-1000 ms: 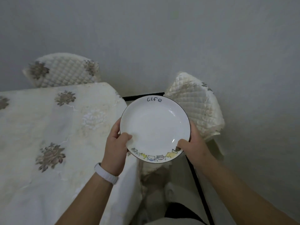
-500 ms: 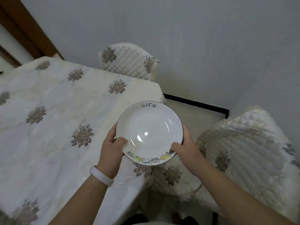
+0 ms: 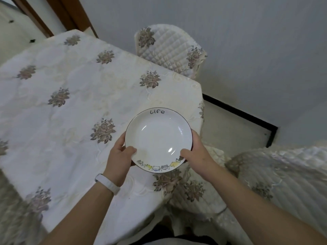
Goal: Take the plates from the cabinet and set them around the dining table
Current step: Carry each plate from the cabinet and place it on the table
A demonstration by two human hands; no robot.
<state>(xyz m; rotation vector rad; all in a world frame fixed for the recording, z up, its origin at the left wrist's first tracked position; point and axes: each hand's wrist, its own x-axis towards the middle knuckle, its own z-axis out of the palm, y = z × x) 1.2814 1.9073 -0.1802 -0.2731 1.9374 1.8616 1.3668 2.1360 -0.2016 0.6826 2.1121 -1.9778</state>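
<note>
A white plate (image 3: pixel 158 137) with a dark rim, the word "Life" at its far edge and small cartoon figures at its near edge, is held level in both hands. My left hand (image 3: pixel 119 158) grips its left rim with the thumb on top. My right hand (image 3: pixel 196 154) grips the right rim the same way. The plate hovers over the near right corner of the dining table (image 3: pixel 70 106), which is covered with a cream cloth with brown flower motifs. I cannot tell whether the plate touches the cloth.
A quilted, cream-covered chair (image 3: pixel 169 48) stands at the table's far side against the grey wall. Another covered chair (image 3: pixel 276 175) is at the right, close to my right arm. A brown door frame (image 3: pixel 58 13) is at the top left. A white band is on my left wrist.
The view has swung left and the plate has come from beside the table edge to above the table's corner. Both hands keep the same grip.
</note>
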